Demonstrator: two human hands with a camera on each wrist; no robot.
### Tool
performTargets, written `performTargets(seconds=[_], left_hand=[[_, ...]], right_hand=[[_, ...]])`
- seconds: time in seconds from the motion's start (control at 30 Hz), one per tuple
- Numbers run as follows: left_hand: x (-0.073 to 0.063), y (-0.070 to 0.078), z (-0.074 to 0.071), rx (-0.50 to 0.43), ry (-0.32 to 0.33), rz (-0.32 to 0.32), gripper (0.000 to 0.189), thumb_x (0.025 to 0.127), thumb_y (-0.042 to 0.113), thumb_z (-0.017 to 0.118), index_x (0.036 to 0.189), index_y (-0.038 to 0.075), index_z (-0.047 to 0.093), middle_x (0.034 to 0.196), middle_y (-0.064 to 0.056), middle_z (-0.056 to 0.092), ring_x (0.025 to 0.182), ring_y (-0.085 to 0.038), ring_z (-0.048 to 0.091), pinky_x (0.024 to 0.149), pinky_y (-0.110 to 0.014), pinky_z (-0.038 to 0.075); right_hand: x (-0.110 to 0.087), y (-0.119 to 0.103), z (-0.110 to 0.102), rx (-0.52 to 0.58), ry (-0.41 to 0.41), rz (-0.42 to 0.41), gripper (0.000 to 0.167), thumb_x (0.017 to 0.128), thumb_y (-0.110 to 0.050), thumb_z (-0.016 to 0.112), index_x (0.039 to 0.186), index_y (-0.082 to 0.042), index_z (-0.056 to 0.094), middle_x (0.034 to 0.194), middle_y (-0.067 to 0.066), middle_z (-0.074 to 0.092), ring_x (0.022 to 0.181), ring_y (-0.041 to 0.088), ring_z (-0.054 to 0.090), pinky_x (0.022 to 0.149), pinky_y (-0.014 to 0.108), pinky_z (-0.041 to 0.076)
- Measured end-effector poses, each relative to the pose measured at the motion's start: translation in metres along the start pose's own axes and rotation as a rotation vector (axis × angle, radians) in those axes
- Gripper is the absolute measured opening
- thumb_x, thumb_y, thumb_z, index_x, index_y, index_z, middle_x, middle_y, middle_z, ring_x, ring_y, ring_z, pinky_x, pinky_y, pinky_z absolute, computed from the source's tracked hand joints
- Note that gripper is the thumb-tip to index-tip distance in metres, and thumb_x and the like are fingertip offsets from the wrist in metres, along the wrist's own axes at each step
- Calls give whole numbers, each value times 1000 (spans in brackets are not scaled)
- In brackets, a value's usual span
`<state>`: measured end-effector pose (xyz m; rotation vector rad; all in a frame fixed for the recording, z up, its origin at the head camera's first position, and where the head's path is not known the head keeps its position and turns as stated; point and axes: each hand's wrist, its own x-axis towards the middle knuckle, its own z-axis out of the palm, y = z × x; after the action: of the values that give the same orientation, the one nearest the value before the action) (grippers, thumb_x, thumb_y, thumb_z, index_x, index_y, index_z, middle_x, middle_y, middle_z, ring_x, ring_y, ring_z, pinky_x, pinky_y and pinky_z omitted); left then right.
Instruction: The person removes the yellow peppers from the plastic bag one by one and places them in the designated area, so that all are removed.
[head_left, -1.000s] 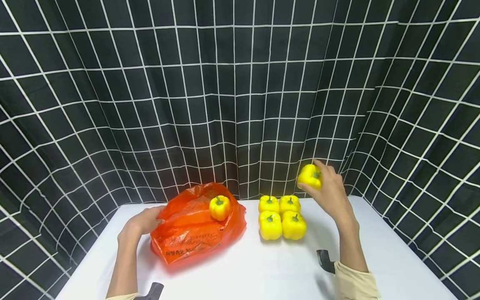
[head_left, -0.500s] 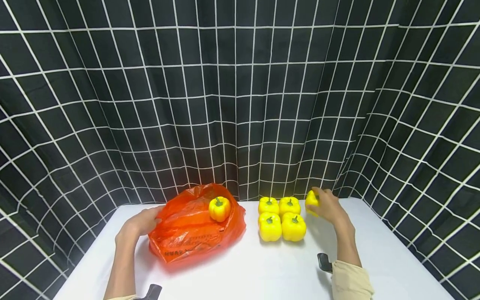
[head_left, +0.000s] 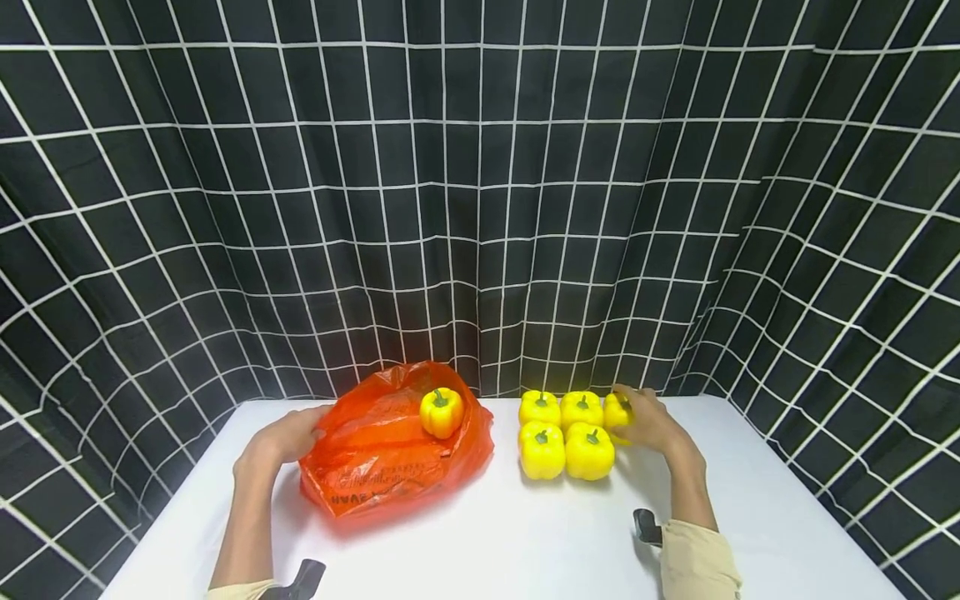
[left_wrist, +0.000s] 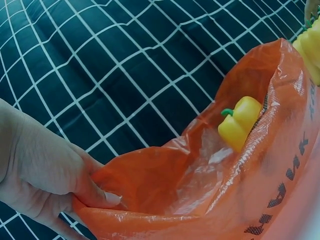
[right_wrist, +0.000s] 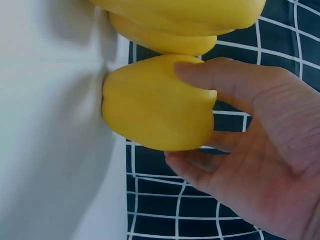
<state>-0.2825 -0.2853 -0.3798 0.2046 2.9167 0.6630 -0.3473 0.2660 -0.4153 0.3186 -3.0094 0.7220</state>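
My right hand (head_left: 654,423) has its thumb and fingers round a yellow bell pepper (right_wrist: 157,107), which stands on the white table at the right end of the back row. Several more yellow bell peppers (head_left: 542,452) sit beside it in a tight block, stems up. On the left, my left hand (head_left: 288,437) pinches the edge of a red plastic bag (head_left: 375,467), thumb inside the rim in the left wrist view. The bag lies with its mouth spread, and one yellow bell pepper (left_wrist: 241,122) shows inside near its far right end.
A white table (head_left: 495,550) lies under everything. Behind and to both sides hangs a dark curtain (head_left: 480,208) with a white grid. Dark wrist mounts (head_left: 647,527) stick out from the beige sleeves.
My right hand has come down and slightly left with its bell pepper, from above the table to beside the back row. The left hand still holds the bag.
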Motion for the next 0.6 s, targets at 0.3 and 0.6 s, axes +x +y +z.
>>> performTargets(seconds=[0.3,0.6], left_hand=[[2,0,-2,-15,-14,-26,57,96,-3,60,152,8,52,136,-19,68,120,-37,64,110,-73,45],[1,1,-1,-24,-31,-67,60,96,-2,60,154,9,50,139,-19,67,122,-38,62,110,-74,44]], right_hand=[[1,0,-4,23,-21,4,78,81,-1,75,151,8,43,142,41,46,133,60,49,108,72,47],[1,5,-4,37,-45,30,85,80,-1,78,155,4,38,145,42,43,136,63,45,109,75,44]])
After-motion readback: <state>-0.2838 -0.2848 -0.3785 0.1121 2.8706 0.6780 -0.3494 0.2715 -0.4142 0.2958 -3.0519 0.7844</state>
